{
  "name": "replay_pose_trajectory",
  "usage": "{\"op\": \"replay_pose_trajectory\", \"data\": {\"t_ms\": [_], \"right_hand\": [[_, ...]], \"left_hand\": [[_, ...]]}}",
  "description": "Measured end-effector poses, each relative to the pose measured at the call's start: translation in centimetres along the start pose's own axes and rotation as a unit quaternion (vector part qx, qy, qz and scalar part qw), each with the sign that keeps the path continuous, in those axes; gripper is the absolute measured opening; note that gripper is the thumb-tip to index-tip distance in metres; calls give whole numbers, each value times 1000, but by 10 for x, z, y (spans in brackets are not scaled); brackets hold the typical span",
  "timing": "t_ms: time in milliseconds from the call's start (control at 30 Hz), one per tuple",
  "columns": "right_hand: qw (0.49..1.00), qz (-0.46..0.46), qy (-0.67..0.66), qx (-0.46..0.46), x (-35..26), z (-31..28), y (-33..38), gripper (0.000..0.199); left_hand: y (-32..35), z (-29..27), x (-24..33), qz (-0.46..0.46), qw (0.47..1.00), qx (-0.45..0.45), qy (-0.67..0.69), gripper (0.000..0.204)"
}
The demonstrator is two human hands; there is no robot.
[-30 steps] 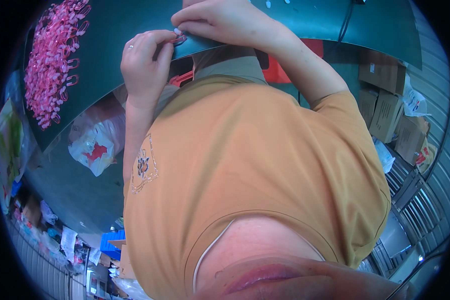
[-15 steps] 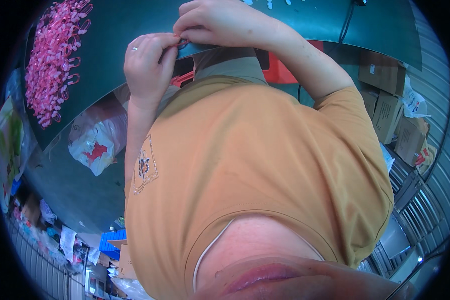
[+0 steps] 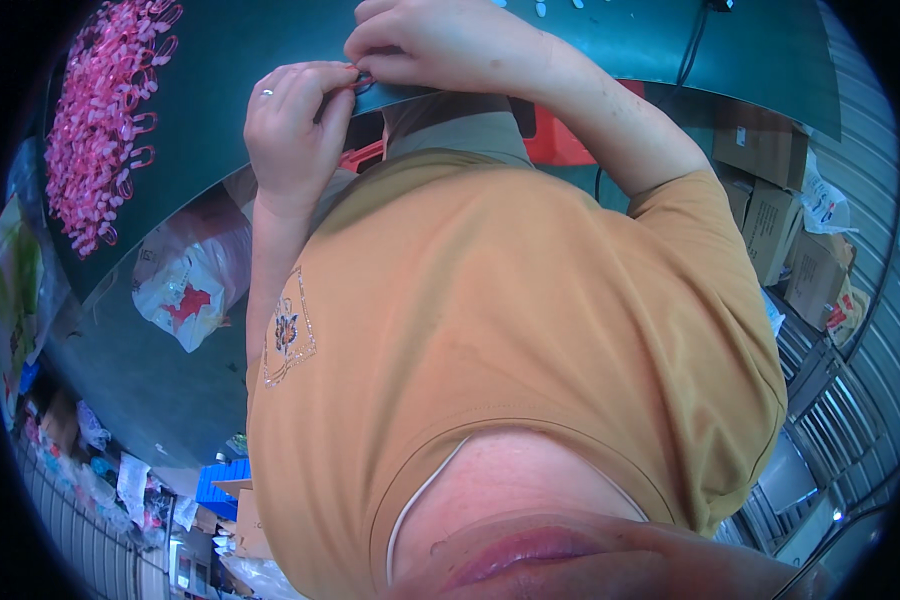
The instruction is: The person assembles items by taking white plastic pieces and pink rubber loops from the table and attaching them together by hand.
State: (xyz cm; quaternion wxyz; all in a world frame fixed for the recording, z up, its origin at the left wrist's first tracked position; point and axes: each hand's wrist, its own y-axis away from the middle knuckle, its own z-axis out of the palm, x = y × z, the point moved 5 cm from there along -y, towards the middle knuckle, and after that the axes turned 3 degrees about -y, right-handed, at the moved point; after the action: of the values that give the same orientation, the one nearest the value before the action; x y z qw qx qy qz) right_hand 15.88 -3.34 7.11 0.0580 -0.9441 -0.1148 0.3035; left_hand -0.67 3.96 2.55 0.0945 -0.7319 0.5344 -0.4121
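Observation:
At the near edge of the dark green table (image 3: pixel 225 60), my two hands meet fingertip to fingertip. My left hand (image 3: pixel 298 118), with a ring on one finger, pinches a small red loop (image 3: pixel 364 82). From the other side, my right hand (image 3: pixel 425 42) closes thumb and finger on the same loop. Fingers cover most of this piece, so its full form is hidden. To the left on the tabletop lies a big heap of pink clip-like pieces (image 3: pixel 95 135) with wire-like loops and pale tabs; the held loop resembles theirs in colour.
Several small white pieces (image 3: pixel 541 9) lie at the table's far side. A black cable (image 3: pixel 692 45) runs over the tabletop on the right. Below the table are a white plastic bag (image 3: pixel 185 290) on the left and cardboard boxes (image 3: pixel 770 225) on the right. Something red (image 3: pixel 560 138) shows under the edge.
Both hands stay pinched on the red loop, with barely any shift of the fingers. The whole view has slid slightly.

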Motion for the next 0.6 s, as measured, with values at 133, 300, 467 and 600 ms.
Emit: {"op": "replay_pose_trajectory", "data": {"t_ms": [133, 300, 467, 600], "right_hand": [[998, -8, 60, -35, -4, 1, -7, 18], [994, -14, 73, -75, -7, -1, -12, 17], [985, -5, 96, -145, -6, -1, -21, 15], [984, -21, 145, -99, 12, 22, -9, 14]], "left_hand": [[1, 0, 0, 6, 1000, -14, -4, 20], [0, 1, 0, 15, 1000, 7, -7, 15], [-2, 0, 1, 18, 1000, 7, -4, 15], [-2, 2, 4, 28, 999, 14, -17, 16]]}}
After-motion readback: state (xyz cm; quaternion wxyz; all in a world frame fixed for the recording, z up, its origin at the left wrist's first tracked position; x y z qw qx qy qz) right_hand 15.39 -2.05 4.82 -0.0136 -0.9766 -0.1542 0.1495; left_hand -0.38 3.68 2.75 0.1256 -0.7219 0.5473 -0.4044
